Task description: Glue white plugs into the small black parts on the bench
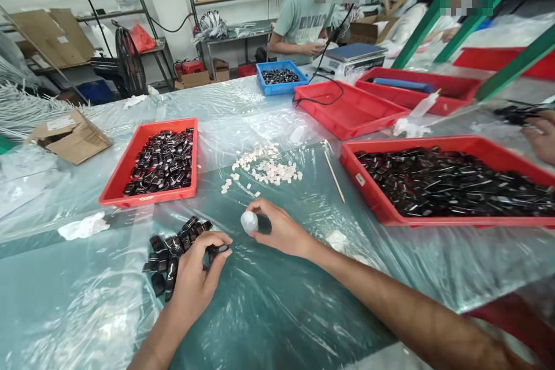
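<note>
My left hand (pixel 200 269) pinches a small black plastic part (pixel 220 249) between thumb and fingers. Beside it on the covered table lies a loose pile of similar black parts (pixel 161 260), partly hidden by that hand. To the right, my right hand (pixel 277 226) is closed around a small whitish rounded object (pixel 249 222), held by thumb and forefinger; its exact kind cannot be made out. Just beyond my hands, many small white pieces (pixel 277 170) are scattered on the plastic sheet.
A red tray (pixel 105 195) of black parts stands left, a larger red tray (pixel 353 170) right. A thin wooden stick (pixel 335 178) lies between. Farther back are a blue tray (pixel 271 90), an empty red tray (pixel 333 110), a scale (pixel 355 53) and a person (pixel 299 17). Another person's hand (pixel 541 136) is far right.
</note>
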`<state>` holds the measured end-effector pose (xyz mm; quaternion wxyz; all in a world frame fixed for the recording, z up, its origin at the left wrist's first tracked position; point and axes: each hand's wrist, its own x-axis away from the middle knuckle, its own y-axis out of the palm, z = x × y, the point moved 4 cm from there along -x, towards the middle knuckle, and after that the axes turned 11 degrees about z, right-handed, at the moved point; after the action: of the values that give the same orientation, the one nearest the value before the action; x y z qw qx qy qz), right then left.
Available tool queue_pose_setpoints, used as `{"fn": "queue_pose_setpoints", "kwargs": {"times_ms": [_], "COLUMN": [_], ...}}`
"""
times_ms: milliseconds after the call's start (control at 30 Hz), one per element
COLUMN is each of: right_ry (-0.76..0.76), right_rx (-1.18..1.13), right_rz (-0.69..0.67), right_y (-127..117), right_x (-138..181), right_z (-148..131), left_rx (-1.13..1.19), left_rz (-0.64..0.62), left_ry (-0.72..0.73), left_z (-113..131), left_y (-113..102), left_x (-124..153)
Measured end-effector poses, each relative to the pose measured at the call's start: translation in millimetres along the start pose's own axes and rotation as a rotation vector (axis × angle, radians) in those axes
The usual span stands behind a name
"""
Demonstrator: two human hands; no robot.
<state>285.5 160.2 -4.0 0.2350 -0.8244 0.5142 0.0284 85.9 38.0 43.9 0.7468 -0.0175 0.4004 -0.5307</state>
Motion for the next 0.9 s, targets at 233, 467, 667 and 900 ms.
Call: {"fn": "queue_pose_setpoints", "kwargs": {"times_ms": [233, 467, 667, 900], "right_ry": [-0.058, 0.016, 0.098, -0.068], "right_rx": [0.189, 0.518, 0.5, 0.019], "right_rz": [0.046, 0.248, 0.304, 0.296], "right_y": [-60, -74, -74, -66], "right_x": [-25, -46, -51, -7], "right_z": [23, 63, 50, -23], "left_rx": [0.007, 0.065, 0.066, 0.081], "left_rz": [-0.11, -0.288, -0.317, -0.303], "left_ry": [-0.181, -0.253, -0.116, -0.096], "left_z": [-11, -9, 12, 15], "left_y": [6, 19, 27, 26], "left_x": [15, 32, 24, 21]}}
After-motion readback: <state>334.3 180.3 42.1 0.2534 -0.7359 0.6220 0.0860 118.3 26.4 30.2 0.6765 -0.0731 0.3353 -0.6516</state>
